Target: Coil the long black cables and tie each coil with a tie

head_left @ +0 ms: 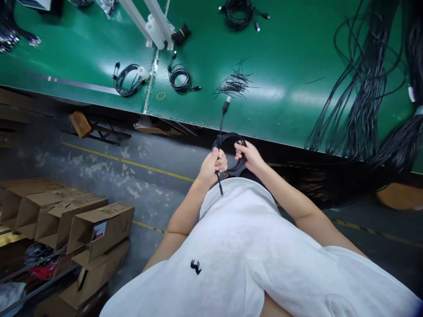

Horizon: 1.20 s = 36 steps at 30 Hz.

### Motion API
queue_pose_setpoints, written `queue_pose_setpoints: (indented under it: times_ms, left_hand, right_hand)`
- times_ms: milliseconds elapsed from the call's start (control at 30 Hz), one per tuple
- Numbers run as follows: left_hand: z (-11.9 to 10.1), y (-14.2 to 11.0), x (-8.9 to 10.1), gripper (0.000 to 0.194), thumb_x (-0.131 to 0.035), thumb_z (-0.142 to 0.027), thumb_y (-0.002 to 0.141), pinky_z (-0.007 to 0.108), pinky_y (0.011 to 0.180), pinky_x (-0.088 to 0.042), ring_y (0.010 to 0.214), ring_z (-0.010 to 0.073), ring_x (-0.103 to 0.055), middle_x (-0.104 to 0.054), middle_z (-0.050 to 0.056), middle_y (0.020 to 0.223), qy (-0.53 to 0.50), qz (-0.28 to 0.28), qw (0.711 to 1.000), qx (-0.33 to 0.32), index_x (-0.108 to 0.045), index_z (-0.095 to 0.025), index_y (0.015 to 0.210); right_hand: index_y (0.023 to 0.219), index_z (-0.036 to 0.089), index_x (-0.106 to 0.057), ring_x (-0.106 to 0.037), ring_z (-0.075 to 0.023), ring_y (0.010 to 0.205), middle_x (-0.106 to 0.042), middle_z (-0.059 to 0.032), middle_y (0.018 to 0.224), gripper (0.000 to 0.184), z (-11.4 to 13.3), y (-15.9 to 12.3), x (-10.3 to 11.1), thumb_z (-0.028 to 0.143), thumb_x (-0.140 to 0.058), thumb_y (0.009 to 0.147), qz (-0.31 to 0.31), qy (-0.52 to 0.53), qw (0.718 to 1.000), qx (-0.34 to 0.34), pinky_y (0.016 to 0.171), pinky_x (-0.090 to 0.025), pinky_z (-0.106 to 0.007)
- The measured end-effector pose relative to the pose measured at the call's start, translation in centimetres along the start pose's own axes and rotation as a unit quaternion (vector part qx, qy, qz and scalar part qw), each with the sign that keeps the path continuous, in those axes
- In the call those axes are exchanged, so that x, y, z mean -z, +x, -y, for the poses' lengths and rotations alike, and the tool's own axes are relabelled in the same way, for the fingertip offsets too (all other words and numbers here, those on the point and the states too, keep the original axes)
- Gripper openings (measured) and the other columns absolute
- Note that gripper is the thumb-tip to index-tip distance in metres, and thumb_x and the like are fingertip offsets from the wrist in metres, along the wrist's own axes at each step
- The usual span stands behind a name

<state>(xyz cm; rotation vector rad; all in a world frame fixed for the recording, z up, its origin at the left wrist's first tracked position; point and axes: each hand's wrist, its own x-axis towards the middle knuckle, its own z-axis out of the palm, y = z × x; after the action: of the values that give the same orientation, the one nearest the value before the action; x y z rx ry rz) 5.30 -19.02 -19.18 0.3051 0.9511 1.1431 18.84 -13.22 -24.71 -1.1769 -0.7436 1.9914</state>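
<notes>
Across the green table (274, 115), saw long black cords (360, 101) heaped toward the right. Just off the near edge, held the coiled cable (234, 135): gripped one side in closed left hand (213, 166), pinched the other in curled right hand (249, 155). Risked springing loops loose by slackening either grip, or snagging the protruding plug (226, 105) among short black ties (234, 83) by swinging forward.

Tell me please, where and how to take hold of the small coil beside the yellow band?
Come from the person's side and pinch the near rim of the small coil, fingertips in its open centre, thumb outside. It lies flat on the green table; its plug ends stick out at far left and right, so this grip should avoid both.
</notes>
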Motion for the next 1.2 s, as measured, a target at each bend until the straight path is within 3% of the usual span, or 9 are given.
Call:
queue_pose_setpoints:
  times_ms: [133,200,300,467,633,733,867,1033,1200]
  left_hand:
    - [-0.4,-0.7,1.7,0.044,-0.06,-0.052,0.088,0.014,0.039,-0.024,0.04,0.0026,-0.017,-0.021,-0.01,0.052,0.017,0.104,0.983,0.15,-0.047,-0.015,0.068]
    - [-0.3,-0.8,2.3,0.047,-0.054,-0.057,0.089,0.015,0.04,-0.026,0.04,0.0032,-0.019,-0.022,-0.01,0.053,0.007,0.12,0.977,0.177,-0.049,-0.015,0.07]
    - [-0.6,-0.6,3.3,0.046,-0.052,-0.058,0.09,0.019,0.047,-0.035,0.045,0.0051,-0.029,-0.029,-0.007,0.057,-0.004,0.146,0.971,0.19,-0.056,-0.014,0.08]
    - [-1.5,0.2,4.7,0.035,-0.063,-0.045,0.085,0.028,0.07,-0.045,0.064,0.0103,-0.046,-0.048,-0.002,0.071,0.17,0.199,0.957,0.126,-0.06,-0.013,0.098]
    - [-1.3,-0.2,4.9,0.025,-0.048,-0.042,0.095,0.025,0.061,-0.038,0.059,0.0095,-0.042,-0.045,-0.004,0.066,0.263,0.037,0.963,0.035,-0.054,-0.018,0.094]
    - [-1.0,-0.5,4.8,0.022,-0.049,-0.042,0.095,0.024,0.058,-0.039,0.057,0.0093,-0.044,-0.043,-0.005,0.065,0.18,-0.066,0.981,0.012,-0.05,-0.019,0.094]
    - [-0.7,0.0,4.3,0.024,-0.052,-0.042,0.093,0.022,0.051,-0.034,0.05,0.0072,-0.036,-0.039,-0.007,0.06,0.114,-0.188,0.975,0.007,-0.052,-0.019,0.092]
    - [-1.3,1.0,2.6,0.025,-0.054,-0.042,0.092,0.02,0.05,-0.033,0.05,0.0064,-0.033,-0.037,-0.007,0.06,0.096,-0.271,0.958,0.001,-0.054,-0.018,0.091]
    - [-2.0,2.6,1.8,0.029,-0.056,-0.046,0.09,0.02,0.049,-0.031,0.049,0.006,-0.032,-0.035,-0.007,0.059,0.09,-0.292,0.952,-0.021,-0.054,-0.017,0.087]
  right_hand:
    - [0.092,0.018,-0.06,-0.058,-0.014,0.072,-0.064,-0.0025,0.085,0.009,2.9,0.0,0.9,0.017,-0.059,0.083,0.099,-0.467,0.855,0.203,0.065,-0.04,-0.024]
    - [0.095,0.016,-0.062,-0.061,-0.0177,0.082,-0.067,-0.0073,0.094,0.012,3.8,-0.4,0.6,0.016,-0.054,0.086,0.151,-0.606,0.751,0.213,0.067,-0.038,-0.024]
    - [0.102,0.015,-0.062,-0.063,-0.0186,0.087,-0.068,-0.0089,0.097,0.017,3.9,-1.0,0.0,0.016,-0.048,0.091,0.154,-0.682,0.687,0.198,0.068,-0.037,-0.024]
    - [0.101,0.016,-0.063,-0.061,-0.0173,0.089,-0.068,-0.0071,0.098,0.02,3.8,-0.3,0.4,0.014,-0.045,0.091,0.183,-0.652,0.71,0.192,0.074,-0.04,-0.025]
    - [0.106,0.016,-0.064,-0.059,-0.0177,0.098,-0.066,-0.0059,0.107,0.027,6.3,6.3,3.8,0.03,-0.064,0.083,0.318,-0.499,0.8,0.1,0.087,-0.044,-0.029]
    - [0.099,0.015,-0.063,-0.058,-0.0128,0.082,-0.067,-0.0027,0.092,0.017,8.6,14.0,7.6,0.025,-0.057,0.086,0.144,-0.533,0.834,0.011,0.078,-0.043,-0.025]
    - [0.089,0.014,-0.055,-0.047,-0.0094,0.077,-0.065,-0.0057,0.091,0.005,11.5,24.5,12.3,0.016,-0.05,0.089,-0.136,-0.633,0.762,0.027,0.076,-0.035,-0.024]
    - [0.067,0.021,-0.044,-0.042,-0.0132,0.081,-0.059,-0.0063,0.087,0.023,13.3,30.3,14.9,0.007,-0.057,0.081,-0.108,-0.668,0.735,0.034,0.084,-0.031,-0.031]
    - [0.06,0.025,-0.036,-0.047,-0.0164,0.072,-0.042,0.0012,0.062,0.032,13.7,27.5,14.4,0.007,-0.054,0.079,-0.004,-0.624,0.78,0.044,0.075,-0.037,-0.032]
